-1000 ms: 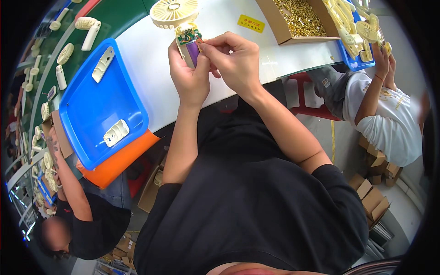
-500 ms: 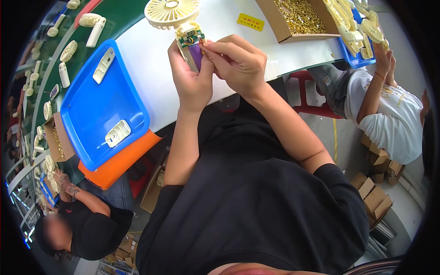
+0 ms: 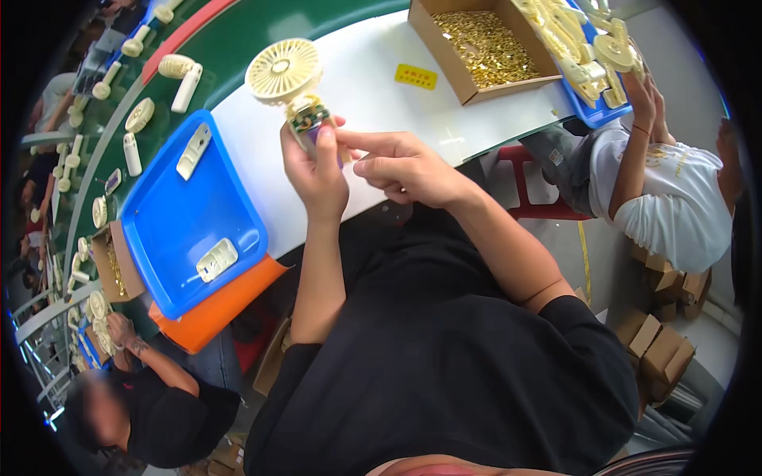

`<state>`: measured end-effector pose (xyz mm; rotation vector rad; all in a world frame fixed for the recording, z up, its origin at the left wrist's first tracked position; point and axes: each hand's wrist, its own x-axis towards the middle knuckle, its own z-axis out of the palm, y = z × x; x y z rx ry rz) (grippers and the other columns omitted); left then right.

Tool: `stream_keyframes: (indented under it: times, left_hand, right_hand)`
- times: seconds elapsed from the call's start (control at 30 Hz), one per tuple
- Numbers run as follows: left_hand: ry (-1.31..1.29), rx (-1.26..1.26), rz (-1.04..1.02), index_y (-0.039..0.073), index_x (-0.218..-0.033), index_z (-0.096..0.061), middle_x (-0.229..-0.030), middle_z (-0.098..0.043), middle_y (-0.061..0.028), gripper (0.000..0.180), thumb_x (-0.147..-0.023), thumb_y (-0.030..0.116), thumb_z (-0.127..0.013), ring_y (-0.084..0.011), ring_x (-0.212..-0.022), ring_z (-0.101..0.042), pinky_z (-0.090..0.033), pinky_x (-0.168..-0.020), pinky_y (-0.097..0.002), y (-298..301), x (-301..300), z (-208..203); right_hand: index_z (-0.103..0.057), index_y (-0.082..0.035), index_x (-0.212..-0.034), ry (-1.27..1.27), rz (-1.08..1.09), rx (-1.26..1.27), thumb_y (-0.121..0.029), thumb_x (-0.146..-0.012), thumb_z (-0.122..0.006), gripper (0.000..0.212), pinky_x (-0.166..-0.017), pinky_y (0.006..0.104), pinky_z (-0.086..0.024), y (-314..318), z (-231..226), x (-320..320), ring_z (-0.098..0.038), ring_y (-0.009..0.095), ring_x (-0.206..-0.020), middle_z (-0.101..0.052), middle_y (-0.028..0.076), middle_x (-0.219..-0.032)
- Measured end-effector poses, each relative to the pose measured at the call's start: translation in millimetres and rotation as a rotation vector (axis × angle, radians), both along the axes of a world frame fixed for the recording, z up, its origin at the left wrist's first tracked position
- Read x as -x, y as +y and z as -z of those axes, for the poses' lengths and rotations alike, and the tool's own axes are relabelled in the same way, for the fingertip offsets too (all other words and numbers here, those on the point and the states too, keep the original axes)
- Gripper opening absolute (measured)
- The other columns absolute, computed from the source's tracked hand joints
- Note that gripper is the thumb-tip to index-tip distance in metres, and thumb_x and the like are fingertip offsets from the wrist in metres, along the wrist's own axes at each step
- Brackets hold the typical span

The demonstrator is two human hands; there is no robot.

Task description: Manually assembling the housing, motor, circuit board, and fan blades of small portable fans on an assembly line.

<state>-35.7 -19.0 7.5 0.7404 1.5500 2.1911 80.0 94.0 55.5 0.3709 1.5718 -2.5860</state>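
Note:
A cream handheld fan (image 3: 284,70) with a round slotted head is held up over the white table, its handle uncovered. A green circuit board (image 3: 308,119) shows at the neck, and part of a purple battery (image 3: 314,133) lies below it. My left hand (image 3: 319,174) is closed round the handle, thumb across its front. From the right, my right hand (image 3: 417,168) has its index finger and thumb at the handle's edge, the other fingers curled. What lies between those fingertips is mostly hidden. Left of my hands, a blue tray (image 3: 178,238) holds two cream handle shells (image 3: 217,259).
A cardboard box (image 3: 467,91) of small gold metal parts stands at the far right, beside a yellow label card (image 3: 416,77). Several fans (image 3: 187,86) lie on the green surface at left. Co-workers sit at left and right. An orange sheet (image 3: 214,313) sticks out under the tray.
My view has shifted. The fan has tilted, so its board shows less and my left thumb covers more of the battery. My right fingers have moved from the wires to the handle's edge.

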Motion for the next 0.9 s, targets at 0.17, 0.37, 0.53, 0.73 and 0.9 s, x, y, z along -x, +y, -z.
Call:
stream_keyframes:
  times: [0.17, 0.37, 0.53, 0.73, 0.9]
  left_hand:
    - [-0.029, -0.03, -0.037, -0.001, -0.119, -0.049, -0.101, -0.064, -0.0123, 0.025, -0.097, 0.009, -0.056, -0.0129, -0.066, -0.06, -0.052, -0.057, -0.0257, -1, 3, 1]
    - [-0.077, 0.015, -0.015, -0.001, -0.109, -0.052, -0.092, -0.065, -0.0114, 0.017, -0.096, 0.008, -0.056, -0.0131, -0.057, -0.059, -0.053, -0.053, -0.026, 0, 8, -1]
    - [-0.077, 0.013, -0.016, -0.001, -0.106, -0.053, -0.087, -0.065, -0.0113, 0.014, -0.095, 0.008, -0.055, -0.0139, -0.054, -0.059, -0.054, -0.051, -0.028, 2, 3, -11]
    - [-0.062, -0.034, -0.002, 0.0, -0.102, -0.054, -0.087, -0.064, -0.0107, 0.013, -0.094, 0.01, -0.054, -0.0137, -0.052, -0.057, -0.052, -0.047, -0.0299, 32, 10, -8]
    - [-0.025, -0.038, -0.019, -0.001, -0.102, -0.054, -0.087, -0.064, -0.011, 0.013, -0.095, 0.011, -0.054, -0.0136, -0.051, -0.057, -0.052, -0.046, -0.0303, 27, 23, -9]
  right_hand:
    - [-0.044, -0.01, -0.154, 0.203, 0.052, -0.34, -0.009, -0.096, -0.055, 0.059, -0.061, 0.0277, -0.04, -9, 20, 7, -0.042, 0.008, -0.061, -0.048, -0.003, -0.068]
    - [-0.049, -0.011, -0.15, 0.137, -0.048, -0.537, -0.008, -0.096, -0.06, 0.055, -0.064, 0.0244, -0.043, -7, 0, -1, -0.042, 0.007, -0.059, -0.054, -0.004, -0.067]
    - [-0.072, -0.002, -0.115, 0.125, 0.165, -0.732, -0.011, -0.094, -0.063, 0.025, -0.066, 0.0267, -0.05, 19, -40, -8, -0.059, 0.006, -0.065, -0.068, 0.003, -0.073]
    - [-0.076, -0.002, -0.101, -0.221, 0.517, -1.557, -0.015, -0.089, -0.069, 0.019, -0.073, 0.0357, -0.057, 184, -21, -20, -0.069, 0.022, -0.073, -0.071, 0.011, -0.079]
    - [-0.077, -0.006, -0.092, -0.232, 0.253, -1.79, -0.013, -0.082, -0.069, 0.014, -0.076, 0.0445, -0.056, 206, 12, 8, -0.07, 0.034, -0.082, -0.073, 0.015, -0.087]
